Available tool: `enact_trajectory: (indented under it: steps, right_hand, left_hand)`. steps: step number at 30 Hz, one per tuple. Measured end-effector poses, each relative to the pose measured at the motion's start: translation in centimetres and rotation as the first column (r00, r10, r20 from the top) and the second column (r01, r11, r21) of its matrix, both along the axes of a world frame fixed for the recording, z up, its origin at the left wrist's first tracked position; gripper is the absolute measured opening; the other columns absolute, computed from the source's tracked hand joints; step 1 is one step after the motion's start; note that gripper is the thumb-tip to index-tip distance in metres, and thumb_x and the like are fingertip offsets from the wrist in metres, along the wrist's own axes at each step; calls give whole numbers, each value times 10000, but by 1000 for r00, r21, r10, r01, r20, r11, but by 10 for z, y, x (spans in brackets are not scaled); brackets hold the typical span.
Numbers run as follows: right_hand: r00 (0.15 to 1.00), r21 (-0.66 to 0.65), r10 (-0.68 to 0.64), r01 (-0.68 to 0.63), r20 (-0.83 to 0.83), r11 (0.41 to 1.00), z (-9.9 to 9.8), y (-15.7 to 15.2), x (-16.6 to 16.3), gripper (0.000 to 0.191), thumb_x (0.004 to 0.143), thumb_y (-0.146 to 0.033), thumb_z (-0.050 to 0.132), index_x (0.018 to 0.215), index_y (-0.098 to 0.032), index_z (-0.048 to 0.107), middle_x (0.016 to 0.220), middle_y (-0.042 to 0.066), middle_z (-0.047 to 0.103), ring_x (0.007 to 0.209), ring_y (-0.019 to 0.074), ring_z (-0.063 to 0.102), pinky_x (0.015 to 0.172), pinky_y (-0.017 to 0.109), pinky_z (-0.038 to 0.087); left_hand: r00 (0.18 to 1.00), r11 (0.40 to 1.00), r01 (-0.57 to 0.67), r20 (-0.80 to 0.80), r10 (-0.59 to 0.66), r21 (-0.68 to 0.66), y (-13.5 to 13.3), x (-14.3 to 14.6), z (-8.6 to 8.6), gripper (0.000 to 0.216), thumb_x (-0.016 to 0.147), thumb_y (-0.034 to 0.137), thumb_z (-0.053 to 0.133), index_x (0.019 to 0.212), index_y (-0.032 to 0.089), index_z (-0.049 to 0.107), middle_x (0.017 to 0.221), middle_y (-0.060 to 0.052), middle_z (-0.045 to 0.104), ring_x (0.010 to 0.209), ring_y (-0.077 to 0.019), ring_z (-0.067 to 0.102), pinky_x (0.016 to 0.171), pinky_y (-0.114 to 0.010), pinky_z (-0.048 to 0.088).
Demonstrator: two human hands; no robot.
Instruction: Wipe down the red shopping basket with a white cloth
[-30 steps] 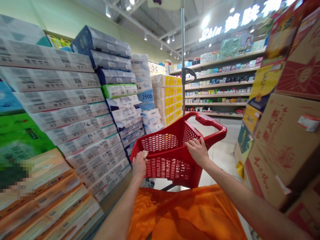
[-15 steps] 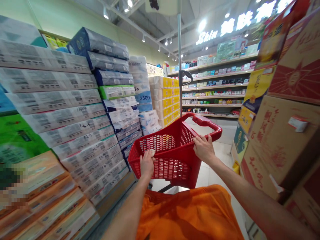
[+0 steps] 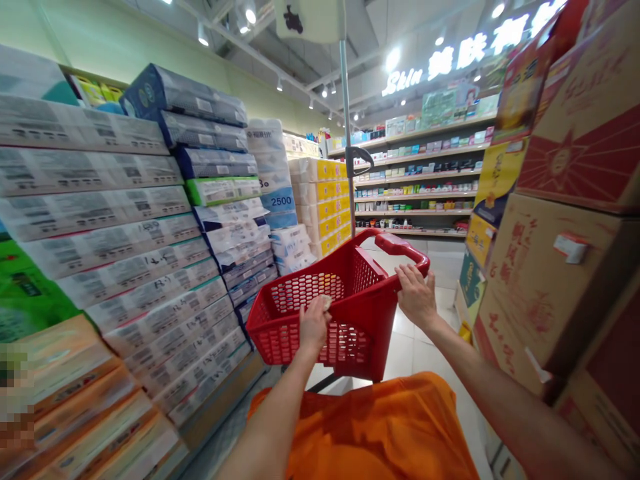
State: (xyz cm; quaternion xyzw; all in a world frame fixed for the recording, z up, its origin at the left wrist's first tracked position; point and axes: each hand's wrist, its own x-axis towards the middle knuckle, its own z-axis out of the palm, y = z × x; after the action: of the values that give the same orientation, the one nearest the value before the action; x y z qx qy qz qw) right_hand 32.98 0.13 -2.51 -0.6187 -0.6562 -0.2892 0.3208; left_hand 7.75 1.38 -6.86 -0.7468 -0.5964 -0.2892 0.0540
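A red plastic shopping trolley basket stands in front of me in a shop aisle. My left hand is closed over its near rim, with a small pale thing under the thumb that I cannot make out. My right hand grips the basket's right rim just below the red handle. A metal pole rises behind the basket. My orange garment fills the lower middle of the view.
Stacked packs of tissue and paper rolls wall the left side. Cardboard boxes are piled high on the right. Shelves of small goods line the far end under a lit sign. Pale floor tiles run ahead between the stacks.
The basket has swung to the left and shifted forward with both hands on it. My left hand slid rightward along the near rim; my right hand moved up toward the handle.
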Motion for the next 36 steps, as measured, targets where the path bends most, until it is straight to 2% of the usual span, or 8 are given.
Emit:
enact_trajectory:
  steps: [4, 12, 15, 18, 21, 24, 31, 36]
  right_hand:
    - [1000, 51, 5, -3, -25, 999, -4, 8, 5, 466, 708, -116, 405, 1161, -122, 513, 1197, 107, 539, 1160, 258, 377, 984, 480, 112]
    - [999, 30, -38, 38, 5, 999, -3, 3, -3, 451, 707, -118, 410, 1142, -128, 529, 1191, 112, 542, 1163, 266, 367, 959, 475, 166]
    - [999, 15, -41, 41, 18, 999, -2, 0, 0, 456, 708, -112, 400, 1145, -136, 526, 1200, 101, 539, 1168, 257, 367, 959, 478, 169]
    - [999, 20, -40, 39, 3, 999, -2, 0, 1, 449, 711, -117, 397, 1141, -129, 526, 1204, 102, 536, 1171, 252, 371, 965, 480, 167]
    - [1000, 44, -23, 24, -17, 999, -6, 1, -8, 435, 724, -132, 395, 1137, -111, 527, 1195, 118, 540, 1172, 260, 375, 977, 499, 145]
    - [999, 27, 46, -47, 13, 999, -12, 0, -27, 430, 725, -140, 405, 1134, -111, 534, 1192, 116, 543, 1171, 269, 380, 987, 517, 127]
    - [995, -35, 84, -83, 56, 996, -18, 0, -44, 407, 729, -140, 410, 1110, -122, 552, 1198, 112, 542, 1170, 266, 393, 977, 544, 154]
    - [991, -21, 130, -130, 9, 991, -10, -2, -44, 394, 735, -134, 414, 1102, -130, 556, 1187, 123, 548, 1173, 275, 399, 977, 569, 145]
  left_hand:
    - [995, 996, -86, 44, 86, -9, 1, -15, -4, 407, 806, 130, 390, 1200, 199, 463, 1273, -80, 495, 1205, -187, 404, 1033, -468, 233]
    - [939, 938, 338, -91, -331, 71, -2, 93, 35, 462, 791, 189, 494, 1246, 201, 412, 1337, -83, 420, 1248, -171, 344, 1071, -456, 145]
    - [961, 965, 259, -114, -253, 44, 1, 59, 23, 463, 786, 169, 492, 1241, 218, 420, 1331, -73, 428, 1247, -175, 347, 1070, -469, 134]
    - [996, 999, 45, -84, -42, 28, 2, -17, -1, 447, 795, 136, 443, 1230, 241, 438, 1311, -70, 452, 1229, -189, 375, 1057, -494, 148]
    - [981, 979, -190, -23, 192, 68, -4, -91, -20, 417, 804, 142, 405, 1207, 224, 473, 1294, -87, 469, 1218, -217, 391, 1047, -514, 154]
    - [960, 948, -281, 31, 280, 149, -15, -133, -37, 413, 815, 134, 344, 1197, 200, 488, 1298, -86, 464, 1217, -218, 393, 1054, -510, 135]
    - [971, 975, -223, 85, 223, -13, -41, -151, -99, 368, 752, 113, 429, 1067, 210, 592, 1190, -106, 557, 1121, -249, 498, 1020, -542, 196]
    - [954, 964, -199, 260, 150, 175, -32, -143, -73, 411, 778, 104, 361, 1122, 217, 555, 1252, -83, 508, 1199, -216, 419, 1062, -509, 81]
